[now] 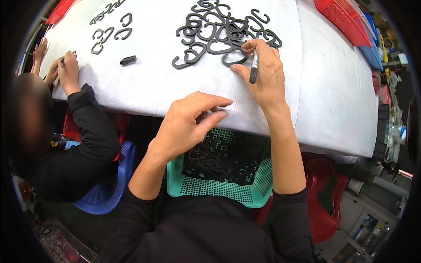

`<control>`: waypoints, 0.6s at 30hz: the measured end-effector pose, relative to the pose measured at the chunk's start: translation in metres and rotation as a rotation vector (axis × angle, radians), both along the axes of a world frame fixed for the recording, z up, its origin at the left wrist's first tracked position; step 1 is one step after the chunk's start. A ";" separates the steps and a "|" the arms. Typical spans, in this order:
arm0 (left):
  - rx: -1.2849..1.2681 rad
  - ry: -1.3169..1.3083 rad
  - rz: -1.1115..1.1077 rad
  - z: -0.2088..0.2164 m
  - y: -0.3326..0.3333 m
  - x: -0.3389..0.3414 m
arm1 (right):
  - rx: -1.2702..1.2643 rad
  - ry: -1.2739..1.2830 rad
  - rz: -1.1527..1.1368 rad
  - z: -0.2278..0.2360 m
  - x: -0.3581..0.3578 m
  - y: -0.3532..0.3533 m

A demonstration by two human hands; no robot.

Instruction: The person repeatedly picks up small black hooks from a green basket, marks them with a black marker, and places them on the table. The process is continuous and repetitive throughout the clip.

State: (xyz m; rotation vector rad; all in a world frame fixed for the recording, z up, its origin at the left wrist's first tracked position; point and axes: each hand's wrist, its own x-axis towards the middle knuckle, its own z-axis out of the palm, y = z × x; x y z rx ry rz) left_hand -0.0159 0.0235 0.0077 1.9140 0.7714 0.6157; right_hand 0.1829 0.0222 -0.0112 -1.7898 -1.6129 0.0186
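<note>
My right hand point(268, 72) carries a marker pen point(254, 65), its black end pointing down toward me. The thumb and forefinger of that hand are spread around a black C-shaped plastic hook point(234, 65) at the near edge of a pile; whether they pinch it I cannot tell. The pile of similar black hooks point(219, 30) lies on the white table cover. Nearer to me, my left hand point(188, 116) hovers by the table's edge, its thumb and forefinger apart with nothing between them. Below it, a green plastic basket point(219, 188) holds many black pieces.
A black pen cap point(128, 60) lies left of the pile, with several loose hooks point(101, 37) beyond it. At the left, another person point(72, 83) works with a pen. Red baskets point(344, 22) stand at the far right. Blue point(125, 171) and red chairs point(322, 197) flank me.
</note>
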 end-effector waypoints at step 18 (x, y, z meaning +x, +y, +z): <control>-0.128 -0.100 0.313 -0.014 0.005 0.011 | 0.037 0.124 0.061 0.001 -0.020 0.014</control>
